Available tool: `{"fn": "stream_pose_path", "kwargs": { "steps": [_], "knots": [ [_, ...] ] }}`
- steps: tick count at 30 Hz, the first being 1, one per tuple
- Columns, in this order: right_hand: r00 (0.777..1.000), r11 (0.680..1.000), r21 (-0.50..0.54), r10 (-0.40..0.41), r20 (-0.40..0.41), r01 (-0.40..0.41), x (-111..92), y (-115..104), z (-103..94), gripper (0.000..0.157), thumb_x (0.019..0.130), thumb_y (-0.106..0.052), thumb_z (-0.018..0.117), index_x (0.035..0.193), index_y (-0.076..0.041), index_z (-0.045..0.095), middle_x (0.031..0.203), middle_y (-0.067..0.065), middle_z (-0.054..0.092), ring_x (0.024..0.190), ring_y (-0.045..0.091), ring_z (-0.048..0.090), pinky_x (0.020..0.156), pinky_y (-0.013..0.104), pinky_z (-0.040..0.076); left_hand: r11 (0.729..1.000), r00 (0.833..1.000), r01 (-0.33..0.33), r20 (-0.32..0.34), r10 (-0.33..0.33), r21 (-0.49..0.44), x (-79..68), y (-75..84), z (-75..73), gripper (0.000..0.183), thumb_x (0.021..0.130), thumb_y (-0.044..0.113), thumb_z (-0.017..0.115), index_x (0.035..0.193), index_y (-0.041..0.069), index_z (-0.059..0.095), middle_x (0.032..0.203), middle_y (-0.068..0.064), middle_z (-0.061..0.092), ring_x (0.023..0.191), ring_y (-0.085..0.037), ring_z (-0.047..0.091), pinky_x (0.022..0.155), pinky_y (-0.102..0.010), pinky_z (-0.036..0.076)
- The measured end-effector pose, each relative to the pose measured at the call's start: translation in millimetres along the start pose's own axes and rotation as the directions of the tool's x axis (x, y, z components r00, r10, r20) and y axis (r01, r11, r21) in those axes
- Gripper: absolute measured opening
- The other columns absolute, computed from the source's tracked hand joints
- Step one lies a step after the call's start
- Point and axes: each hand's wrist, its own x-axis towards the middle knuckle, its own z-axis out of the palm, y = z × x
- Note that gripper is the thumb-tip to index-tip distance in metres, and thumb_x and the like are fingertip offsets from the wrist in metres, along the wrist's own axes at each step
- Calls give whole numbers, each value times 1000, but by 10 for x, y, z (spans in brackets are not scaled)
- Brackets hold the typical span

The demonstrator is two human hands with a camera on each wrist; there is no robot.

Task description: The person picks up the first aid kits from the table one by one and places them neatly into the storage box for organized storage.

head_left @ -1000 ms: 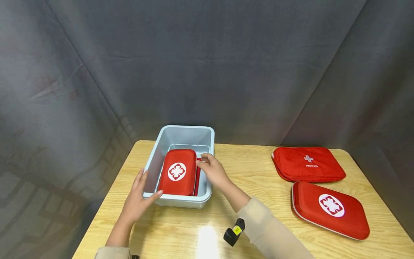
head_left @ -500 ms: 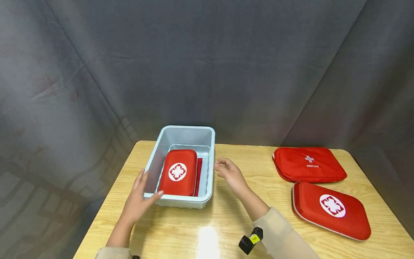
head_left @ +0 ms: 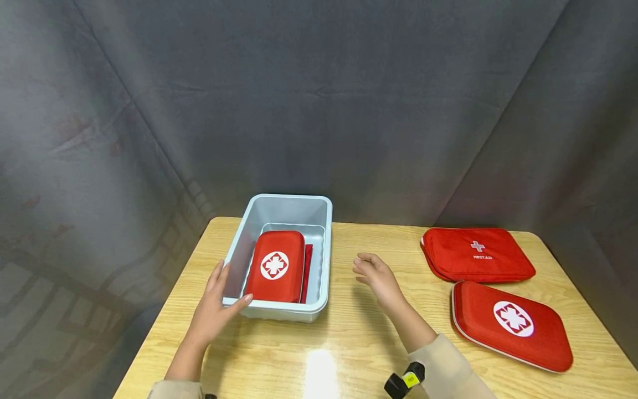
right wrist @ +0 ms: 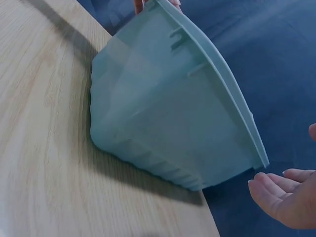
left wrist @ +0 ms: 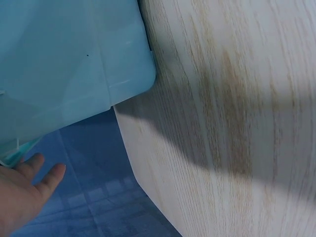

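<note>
A light grey-blue plastic bin [head_left: 309, 316] stands on the left part of the table. Inside it lies a red first aid case [head_left: 279, 244] with a white cross emblem. A thin dark red item [head_left: 307, 271] lies against that case's right side; its kind is mostly hidden. My left hand [head_left: 211, 307] rests at the bin's front left corner, its thumb over the front rim and its fingers straight along the left side. My right hand [head_left: 381, 280] is in the air right of the bin, fingers loosely bent, holding nothing.
On the table's right side lie a soft red pouch [head_left: 478, 266] marked FIRST AID and a second red case [head_left: 538, 338] with a white emblem. A grey curtain [head_left: 319, 111] hangs behind the wooden table [head_left: 279, 354].
My right hand has left the inside of the bin beside the case and moved out to the right, over the table. The left hand and the bin have stayed in place.
</note>
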Motion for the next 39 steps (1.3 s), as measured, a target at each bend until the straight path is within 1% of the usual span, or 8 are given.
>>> {"fn": "stream_pose_path", "kwargs": {
  "steps": [6,12,17,21,24,29,34,39],
  "knots": [
    [1000,1000,22,1,-31,-1,-57,73,-133,48,89,-27,46,123,5,33,121,21,39,109,35,41,90,43,34,1000,1000,-5,-4,5,-1,4,10,-2,84,75,40,63,136,1,21,141,-10,11,121,-36,24,85,-58,30],
    [995,997,61,52,-85,-47,-139,129,-251,44,90,-21,44,122,7,33,120,22,39,110,36,40,90,43,34,1000,1000,0,-1,0,-3,-15,14,-2,84,75,40,63,136,1,21,141,-10,11,121,-36,24,85,-58,30],
    [991,997,55,68,-115,-62,-217,209,-365,47,91,-23,42,123,9,30,122,24,36,111,37,38,91,45,32,1000,1000,-2,-2,2,3,-20,14,0,84,75,40,63,136,1,20,142,-10,11,121,-36,24,85,-59,30],
    [994,997,77,6,-109,3,-194,529,-557,47,90,-27,43,121,8,34,119,23,40,107,35,42,87,44,36,1000,1000,3,2,-3,1,-16,11,1,84,75,40,63,136,1,20,142,-9,10,121,-36,23,85,-59,30],
    [992,995,93,-24,-127,36,-128,864,-729,49,88,-29,47,119,7,37,117,22,42,101,28,49,82,38,41,1000,1000,8,6,-8,-3,-13,9,-1,84,75,41,62,136,1,20,142,-9,10,122,-36,22,85,-59,29],
    [974,994,100,60,-218,-39,-50,1235,-921,58,84,-38,52,121,4,37,119,18,41,96,19,53,77,29,45,1000,1000,3,2,-3,-13,-15,6,-1,84,75,40,63,136,2,19,142,-8,10,122,-36,22,86,-59,28],
    [953,989,124,113,-282,-81,-86,1376,-1009,55,84,-38,52,119,2,37,117,15,40,92,14,54,76,27,45,1000,1000,-13,-18,13,-13,-16,3,7,84,74,39,64,136,1,21,142,-8,11,121,-36,24,84,-59,29],
    [941,988,93,148,-305,-126,-274,1281,-990,50,87,-35,49,116,3,37,112,14,42,88,8,54,74,24,45,1000,1000,-15,-19,15,-8,-8,-3,10,84,74,39,64,136,1,21,142,-9,12,120,-36,24,84,-59,29]
  ]
}}
